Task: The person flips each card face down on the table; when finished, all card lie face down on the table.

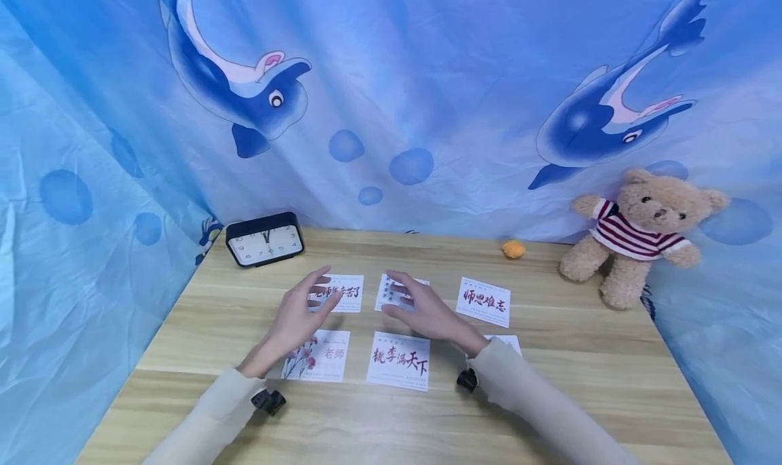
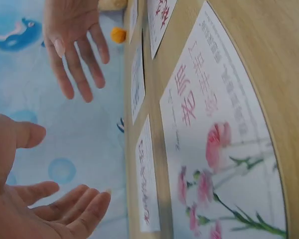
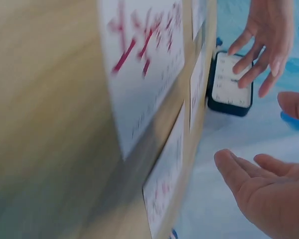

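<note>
Head view, left fingers (image 1: 311, 279) and right fingers (image 1: 404, 279) loosely spread, empty, raised above printed cards (image 1: 398, 362).

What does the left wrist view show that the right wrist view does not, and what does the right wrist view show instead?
Only the left wrist view shows the card with pink flowers, the small orange object and a cropped beige piece of the teddy bear. Only the right wrist view shows the clock. Both show the left hand, the right hand, white cards with red writing, the wooden table and the blue backdrop.
</note>
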Tool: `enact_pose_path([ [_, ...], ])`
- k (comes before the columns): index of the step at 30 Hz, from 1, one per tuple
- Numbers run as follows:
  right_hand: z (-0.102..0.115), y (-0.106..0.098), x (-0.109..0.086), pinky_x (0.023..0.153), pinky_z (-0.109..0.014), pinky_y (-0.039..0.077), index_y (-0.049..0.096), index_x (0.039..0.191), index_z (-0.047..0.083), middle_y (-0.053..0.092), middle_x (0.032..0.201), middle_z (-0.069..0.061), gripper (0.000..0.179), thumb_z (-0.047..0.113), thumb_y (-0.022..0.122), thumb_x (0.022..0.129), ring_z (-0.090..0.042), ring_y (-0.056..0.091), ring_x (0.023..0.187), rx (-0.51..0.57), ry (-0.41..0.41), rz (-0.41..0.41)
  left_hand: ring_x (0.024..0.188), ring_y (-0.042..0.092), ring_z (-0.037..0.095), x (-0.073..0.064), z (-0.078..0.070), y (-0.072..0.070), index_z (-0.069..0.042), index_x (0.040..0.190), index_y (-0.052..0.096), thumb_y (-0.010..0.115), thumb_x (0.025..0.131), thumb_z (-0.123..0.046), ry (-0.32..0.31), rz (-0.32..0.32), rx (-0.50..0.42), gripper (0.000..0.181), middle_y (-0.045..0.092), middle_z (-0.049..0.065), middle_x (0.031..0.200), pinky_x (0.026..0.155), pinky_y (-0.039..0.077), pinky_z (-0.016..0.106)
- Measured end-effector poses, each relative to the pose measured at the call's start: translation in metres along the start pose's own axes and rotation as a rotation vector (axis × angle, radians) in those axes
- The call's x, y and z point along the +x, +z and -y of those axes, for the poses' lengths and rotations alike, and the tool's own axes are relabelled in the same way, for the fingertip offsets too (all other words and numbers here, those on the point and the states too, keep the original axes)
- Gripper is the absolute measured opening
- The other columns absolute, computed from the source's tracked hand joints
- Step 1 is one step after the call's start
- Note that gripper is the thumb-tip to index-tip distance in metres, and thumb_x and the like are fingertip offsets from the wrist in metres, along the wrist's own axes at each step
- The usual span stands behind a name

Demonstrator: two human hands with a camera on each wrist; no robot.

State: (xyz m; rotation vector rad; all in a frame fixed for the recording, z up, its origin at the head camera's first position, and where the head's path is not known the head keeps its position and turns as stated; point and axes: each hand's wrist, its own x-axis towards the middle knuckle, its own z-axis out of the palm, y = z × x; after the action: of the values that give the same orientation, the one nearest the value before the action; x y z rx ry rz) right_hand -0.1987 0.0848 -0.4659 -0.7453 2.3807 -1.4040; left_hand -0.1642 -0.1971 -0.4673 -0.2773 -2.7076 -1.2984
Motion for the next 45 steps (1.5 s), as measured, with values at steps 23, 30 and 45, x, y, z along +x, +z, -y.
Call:
enact_pose_path([
  [23,0.024,0.065,0.046,0.122,-0.051,0.044,0.028,0.163,0.013,0.033,0.169,-0.019,0.092,0.026,0.078,0.088,-0.039,0.041,0.153,0.403,0.416,-0.074,0.137,0.057,0.047,0.002,0.028,-0.013,-0.007,0.158,0.040,0.061,0.104,-0.044,-0.306,0.050,0.028,0.069,0.052,0.029,0.153,0.113,0.051,0.056],
  [30,0.024,0.066,0.050,0.118,-0.048,0.049,0.028,0.163,0.010,0.034,0.168,-0.019,0.088,0.025,0.075,0.090,-0.038,0.056,0.140,0.521,0.492,-0.097,0.133,0.060,0.046,0.006,0.026,-0.009,-0.005,0.157,0.041,0.060,0.105,-0.043,-0.282,0.066,0.066,0.067,0.055,0.030,0.150,0.111,0.053,0.056],
  [45,0.027,0.061,0.050,0.109,-0.042,0.057,0.034,0.159,0.005,0.054,0.147,-0.022,0.075,0.019,0.071,0.095,-0.038,0.054,0.140,0.723,0.528,-0.153,0.139,0.053,0.050,0.003,0.020,-0.004,-0.004,0.156,0.042,0.059,0.105,-0.042,-0.248,0.108,0.165,0.066,0.052,0.032,0.152,0.116,0.044,0.064],
])
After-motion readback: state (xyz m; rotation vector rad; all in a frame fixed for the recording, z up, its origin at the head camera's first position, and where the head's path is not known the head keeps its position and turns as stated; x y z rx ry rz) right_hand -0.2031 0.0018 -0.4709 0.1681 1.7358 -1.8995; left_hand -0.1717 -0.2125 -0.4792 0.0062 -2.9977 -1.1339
